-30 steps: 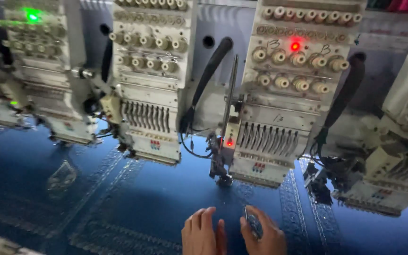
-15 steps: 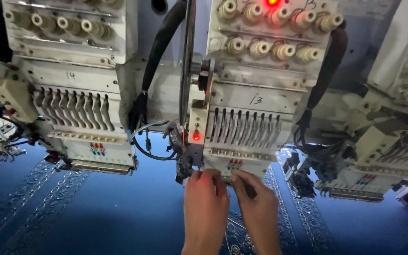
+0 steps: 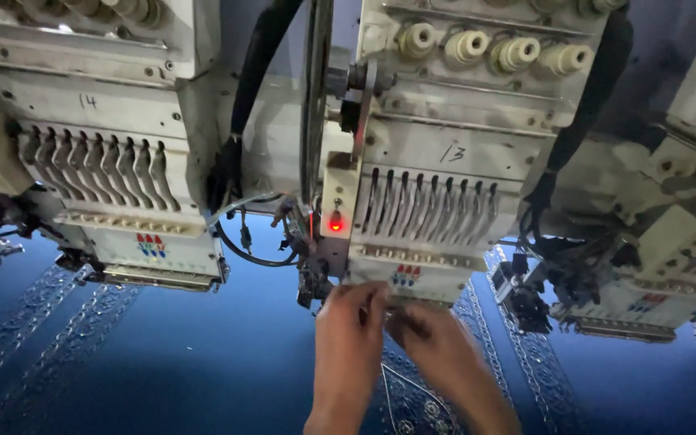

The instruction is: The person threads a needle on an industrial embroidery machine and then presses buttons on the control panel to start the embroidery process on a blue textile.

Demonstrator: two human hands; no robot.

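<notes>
Both my hands reach up under the middle embroidery head [image 3: 437,201], a cream machine block with a row of needle levers and a lit red lamp [image 3: 335,223]. My left hand [image 3: 350,342] has its fingertips pinched together at the needle area under the head's lower edge. My right hand [image 3: 438,348] is beside it, blurred, curled around a small dark tool [image 3: 407,321] that shows between the two hands. Whether the left fingers hold a thread is hidden by blur.
A second head [image 3: 114,177] hangs to the left and another [image 3: 654,266] to the right. Black cables [image 3: 255,72] run down between the heads. Dark blue fabric [image 3: 203,354] with pale stitched patterns stretches below all of them.
The view has closed in on the middle head. My hands rose from the fabric to the underside of that head, and the fingers have come closer together at the needles.
</notes>
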